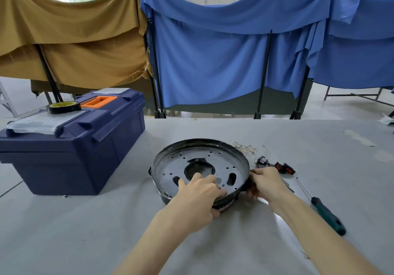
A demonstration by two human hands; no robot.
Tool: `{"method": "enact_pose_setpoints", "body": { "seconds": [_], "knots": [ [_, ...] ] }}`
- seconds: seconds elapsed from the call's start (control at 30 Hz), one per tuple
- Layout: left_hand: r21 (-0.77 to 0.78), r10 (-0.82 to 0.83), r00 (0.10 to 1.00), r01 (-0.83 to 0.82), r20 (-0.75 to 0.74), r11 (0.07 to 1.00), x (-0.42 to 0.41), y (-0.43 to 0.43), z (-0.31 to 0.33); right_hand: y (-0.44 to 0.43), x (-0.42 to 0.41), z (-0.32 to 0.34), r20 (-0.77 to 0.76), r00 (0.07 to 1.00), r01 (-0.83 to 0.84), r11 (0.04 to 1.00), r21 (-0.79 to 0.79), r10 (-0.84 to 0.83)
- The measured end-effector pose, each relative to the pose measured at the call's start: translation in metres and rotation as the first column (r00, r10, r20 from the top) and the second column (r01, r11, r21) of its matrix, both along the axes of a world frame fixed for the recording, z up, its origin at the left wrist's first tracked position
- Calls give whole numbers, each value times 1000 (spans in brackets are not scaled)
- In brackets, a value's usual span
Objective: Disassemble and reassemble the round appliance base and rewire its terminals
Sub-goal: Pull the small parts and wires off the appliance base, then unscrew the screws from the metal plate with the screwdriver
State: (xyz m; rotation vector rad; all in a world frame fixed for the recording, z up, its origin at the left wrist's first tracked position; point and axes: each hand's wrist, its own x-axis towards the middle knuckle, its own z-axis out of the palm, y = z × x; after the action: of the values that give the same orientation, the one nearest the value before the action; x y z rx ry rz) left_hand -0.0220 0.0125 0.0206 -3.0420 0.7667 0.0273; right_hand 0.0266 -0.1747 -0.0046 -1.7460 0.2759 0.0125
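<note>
Two hands (198, 193) (266, 182), one base (170, 168), one toolbox (74, 157), one screwdriver (326, 213).

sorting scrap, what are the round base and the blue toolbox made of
The round dark perforated appliance base looks like thin sheet metal, semi-glossy: bright reflections on its rim, punched holes. The navy blue toolbox looks like matte moulded plastic, probably: chunky rounded latches, dull surface.

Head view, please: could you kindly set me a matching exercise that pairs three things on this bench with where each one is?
Things:
1. tape roll
2. screwdriver
3. round base

Places:
A. held by the left hand and the right hand
B. on top of the toolbox
C. lying on the table, right of the base

Pairs: 1-B; 2-C; 3-A
</note>
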Motion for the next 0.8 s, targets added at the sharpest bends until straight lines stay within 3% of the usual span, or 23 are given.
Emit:
{"method": "enact_pose_setpoints", "body": {
  "seconds": [0.37,0.53,0.67,0.8],
  "knots": [
    [-55,-110,993,108,-47,993,-19,-19,4,-30,-17,-5,-39,998,39,997,-62,-42],
    [-183,-145,954,99,-262,978,-12,-10,16,-30,-20,-2,-62,997,49,998,-27,-50],
    [-308,-89,897,-55,-434,950,-4,-6,24,-32,-23,2,-103,995,-14,1000,-27,11],
    [-258,-121,934,32,-337,966,4,-5,22,-45,-21,7,-12,1000,6,982,-188,-9]
  ]
}}
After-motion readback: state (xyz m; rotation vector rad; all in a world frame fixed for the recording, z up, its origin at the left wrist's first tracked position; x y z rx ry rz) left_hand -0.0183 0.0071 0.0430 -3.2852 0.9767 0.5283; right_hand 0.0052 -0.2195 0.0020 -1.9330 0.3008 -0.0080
